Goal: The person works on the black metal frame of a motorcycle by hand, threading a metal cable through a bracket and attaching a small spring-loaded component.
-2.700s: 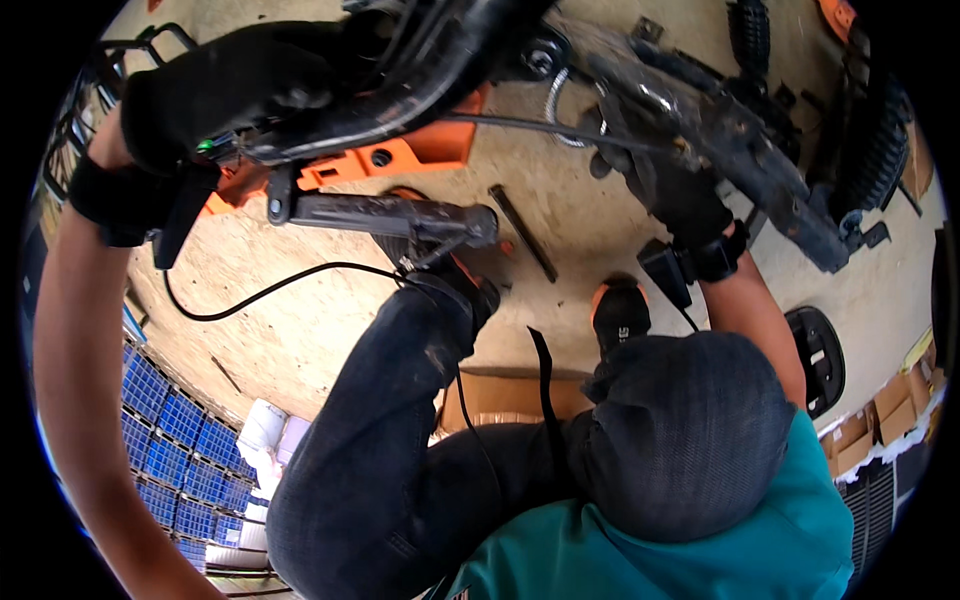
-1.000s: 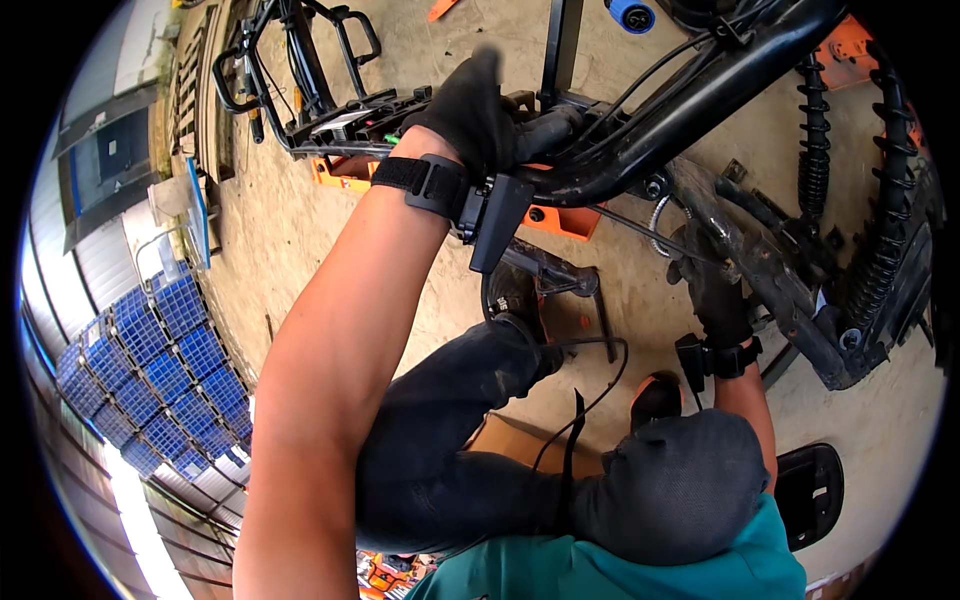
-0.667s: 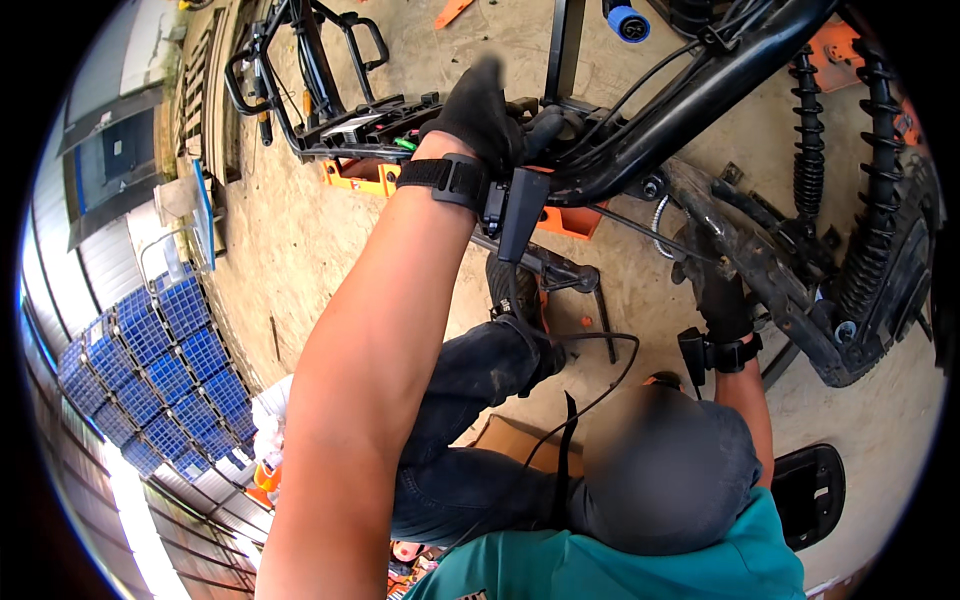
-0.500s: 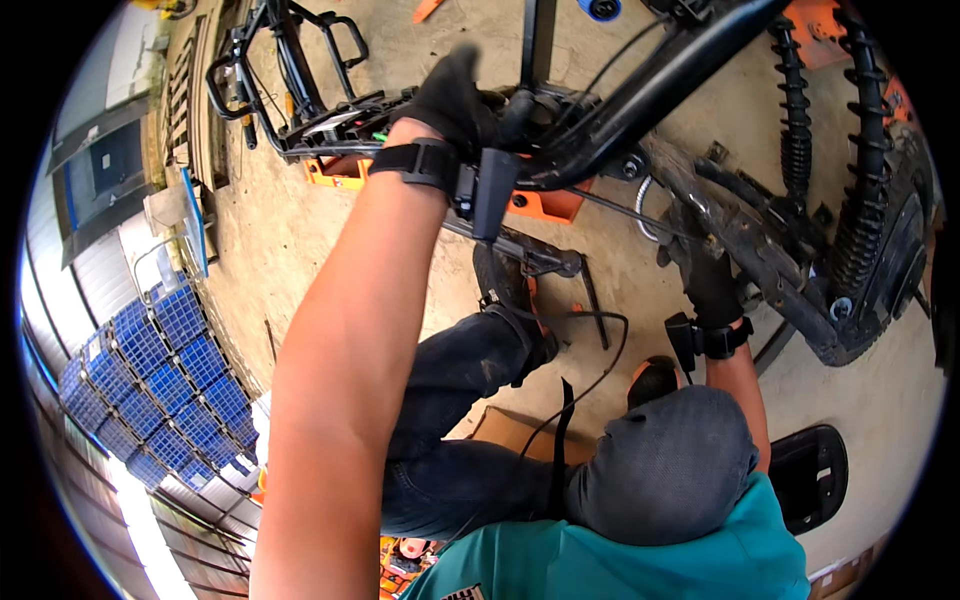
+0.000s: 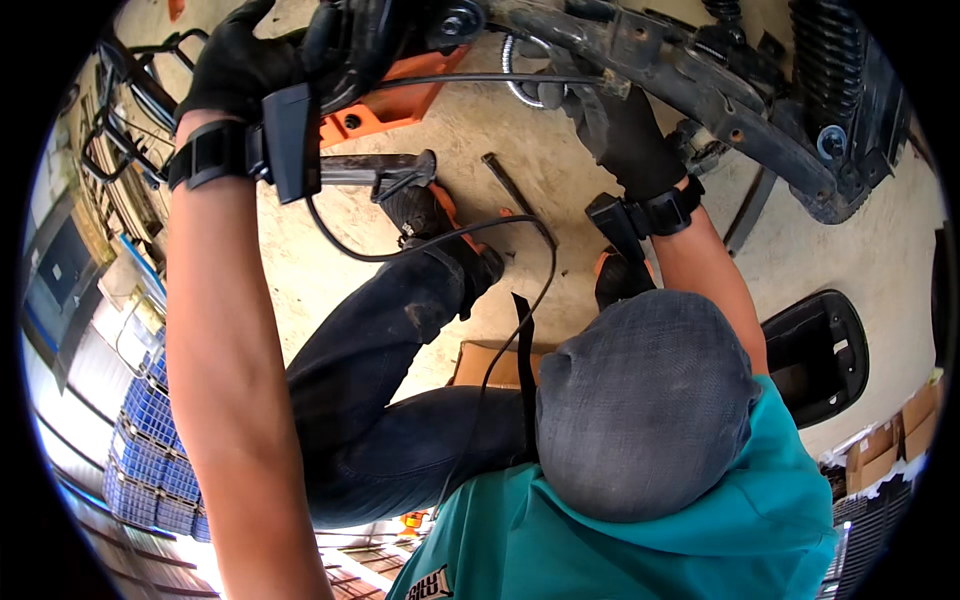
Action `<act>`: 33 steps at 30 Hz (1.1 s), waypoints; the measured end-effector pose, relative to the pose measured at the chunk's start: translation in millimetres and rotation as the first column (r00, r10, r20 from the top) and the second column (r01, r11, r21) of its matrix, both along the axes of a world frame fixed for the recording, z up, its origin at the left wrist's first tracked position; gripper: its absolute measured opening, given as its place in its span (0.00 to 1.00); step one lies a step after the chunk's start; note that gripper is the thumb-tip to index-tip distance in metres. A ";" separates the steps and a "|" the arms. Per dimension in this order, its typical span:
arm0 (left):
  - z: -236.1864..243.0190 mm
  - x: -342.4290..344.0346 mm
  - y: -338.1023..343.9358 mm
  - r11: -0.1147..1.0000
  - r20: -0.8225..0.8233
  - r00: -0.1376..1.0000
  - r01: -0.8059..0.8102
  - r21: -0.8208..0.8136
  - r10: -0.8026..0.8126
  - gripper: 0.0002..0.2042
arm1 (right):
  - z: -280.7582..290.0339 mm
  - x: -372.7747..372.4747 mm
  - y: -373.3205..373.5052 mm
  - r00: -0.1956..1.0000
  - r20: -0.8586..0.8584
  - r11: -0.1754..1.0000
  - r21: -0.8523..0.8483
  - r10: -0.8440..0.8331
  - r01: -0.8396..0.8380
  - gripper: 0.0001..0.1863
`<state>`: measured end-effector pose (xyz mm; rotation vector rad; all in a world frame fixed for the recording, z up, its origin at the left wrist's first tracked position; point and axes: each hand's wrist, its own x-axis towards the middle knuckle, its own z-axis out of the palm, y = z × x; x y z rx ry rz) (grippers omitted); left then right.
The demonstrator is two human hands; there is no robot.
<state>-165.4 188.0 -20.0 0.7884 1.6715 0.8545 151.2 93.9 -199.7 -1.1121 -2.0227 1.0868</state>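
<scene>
My left hand (image 5: pixel 245 68), in a black glove, is at the upper left against a black vehicle frame (image 5: pixel 375 45). Its thumb sticks up and its fingers curl around the frame. My right hand (image 5: pixel 625 135), also gloved, reaches up beneath a dirty metal swingarm (image 5: pixel 690 75). The fingers are bent together beside a silver ribbed hose loop (image 5: pixel 512 70); whatever they hold is hidden. A black cable (image 5: pixel 480 78) runs across in front of those fingers. An orange part (image 5: pixel 410 95) lies below the frame, between the hands.
My bent legs (image 5: pixel 370 330) and shoes are under the work. A metal bar (image 5: pixel 510 185) stands near one shoe. At right are a coil-spring shock (image 5: pixel 828 70) and a black plastic bin (image 5: pixel 820 360). Cardboard (image 5: pixel 480 362) lies by my legs; blue crates (image 5: pixel 155 450) are stacked left.
The view has shifted, with the frame and swingarm now higher in the picture. My left hand appears farther left, still at the frame. My right hand remains under the swingarm by the hose loop.
</scene>
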 end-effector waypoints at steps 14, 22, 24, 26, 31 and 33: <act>5.2 -0.2 10.8 0.990 0.176 0.979 -0.081 -0.118 0.101 0.21 | 15.4 -13.9 10.3 0.981 -0.147 0.987 -0.120 -0.126 0.109 0.24; 10.5 3.3 7.4 0.983 0.201 0.971 -0.104 -0.149 0.133 0.21 | 38.2 -28.1 -12.5 0.928 0.373 0.984 0.161 0.003 -0.069 0.20; -3.1 5.6 12.4 0.984 0.235 0.964 -0.086 -0.157 0.121 0.20 | 49.9 -27.8 -6.7 0.973 0.223 0.982 0.191 -0.051 0.008 0.18; 11.9 6.0 8.5 0.981 0.212 0.966 -0.115 -0.157 0.147 0.20 | 53.6 -31.4 -4.6 0.999 0.032 0.999 -0.005 -0.033 0.034 0.18; 15.3 9.5 9.0 0.979 0.239 0.959 -0.116 -0.166 0.154 0.20 | 49.1 -34.0 3.0 0.981 -0.109 0.970 0.163 -0.162 0.178 0.23; 23.9 8.8 5.3 0.977 0.233 0.958 -0.130 -0.170 0.168 0.20 | 55.0 -34.4 1.0 0.990 -0.060 0.978 0.159 -0.125 0.134 0.21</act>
